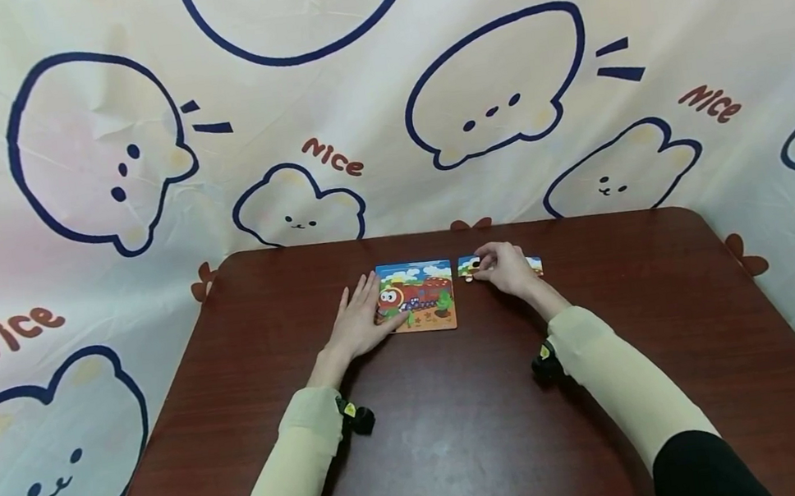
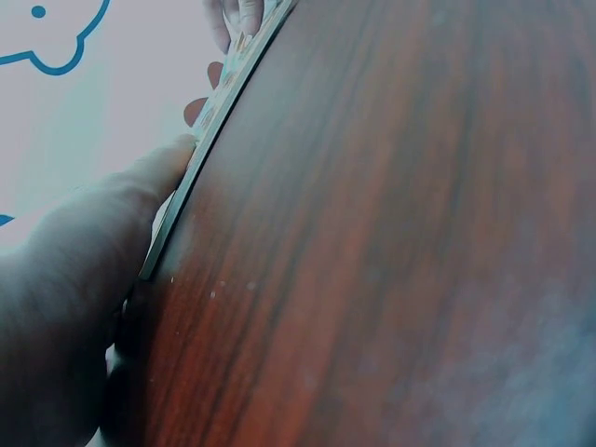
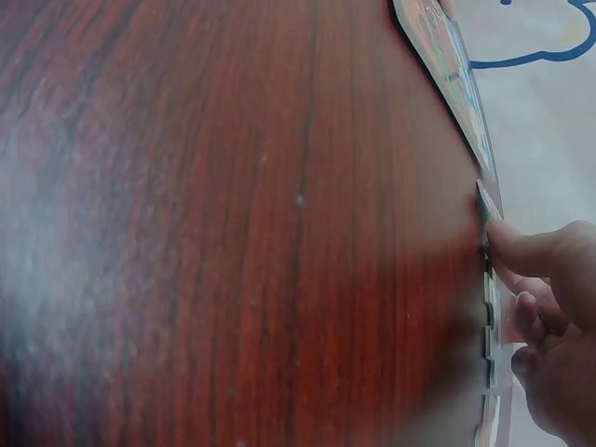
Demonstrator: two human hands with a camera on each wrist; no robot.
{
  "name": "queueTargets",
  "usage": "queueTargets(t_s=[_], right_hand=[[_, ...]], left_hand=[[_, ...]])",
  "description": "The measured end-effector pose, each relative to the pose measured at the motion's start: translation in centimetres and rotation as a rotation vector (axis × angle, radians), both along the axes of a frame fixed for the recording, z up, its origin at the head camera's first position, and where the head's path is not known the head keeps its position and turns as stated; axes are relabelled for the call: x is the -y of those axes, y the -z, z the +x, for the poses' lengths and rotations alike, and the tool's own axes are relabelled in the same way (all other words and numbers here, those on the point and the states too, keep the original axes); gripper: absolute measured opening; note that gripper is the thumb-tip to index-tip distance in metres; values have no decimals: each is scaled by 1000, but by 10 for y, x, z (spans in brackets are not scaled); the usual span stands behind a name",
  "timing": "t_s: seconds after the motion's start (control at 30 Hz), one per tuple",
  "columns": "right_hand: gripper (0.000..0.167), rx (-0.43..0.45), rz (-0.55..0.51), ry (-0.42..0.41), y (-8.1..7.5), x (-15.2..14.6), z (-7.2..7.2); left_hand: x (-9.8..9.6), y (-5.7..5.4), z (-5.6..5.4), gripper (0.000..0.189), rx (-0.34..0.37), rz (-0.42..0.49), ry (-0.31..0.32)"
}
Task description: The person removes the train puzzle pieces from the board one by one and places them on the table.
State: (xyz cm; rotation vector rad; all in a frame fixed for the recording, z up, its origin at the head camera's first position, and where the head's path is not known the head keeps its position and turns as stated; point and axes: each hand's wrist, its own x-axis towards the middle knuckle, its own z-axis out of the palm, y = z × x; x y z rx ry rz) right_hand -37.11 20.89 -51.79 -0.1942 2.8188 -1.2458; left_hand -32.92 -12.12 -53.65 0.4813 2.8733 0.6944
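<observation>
A square picture puzzle (image 1: 426,287) with a red train, green plants and a blue sky lies flat near the table's far side. My left hand (image 1: 357,319) rests at its left edge, fingers extended and thumb laid over the lower left part. To the right of the puzzle, my right hand (image 1: 507,269) pinches a small puzzle piece (image 1: 466,267) between thumb and fingers, low over the tabletop. More puzzle pieces (image 1: 535,265) lie under and beside that hand, partly hidden by it. In the right wrist view, their notched edges (image 3: 490,326) run in a row below the thumb.
The dark brown wooden table (image 1: 451,440) extends toward me and to both sides. Behind it hangs a pale curtain (image 1: 379,101) printed with blue cartoon outlines. A small black wrist device (image 1: 548,366) sits on the right sleeve, another (image 1: 361,420) on the left.
</observation>
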Motion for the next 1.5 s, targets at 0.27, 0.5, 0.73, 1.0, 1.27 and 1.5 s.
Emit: queueTargets(t_s=[0.27,0.5,0.73,1.0,1.27,1.5], right_hand=[[37,-42,63,-9,0,-1,0],[39,-41,92,-25,0,-2,-1],[41,-31,107,-36,0,-2,-1],[40,-92,57,-10,2,-1,6],[38,-137,-23,-50,0,9,22],[42,-120,-37,-134,-1,23,34]], left_hand=[[0,-1,1,107,1,-7,-4],[-1,1,0,107,-4,-3,-4],[-1,1,0,107,-7,1,-5],[0,0,2,107,-9,-1,-2],[2,1,1,104,-7,11,0],[-3,-1,5,98,-25,17,30]])
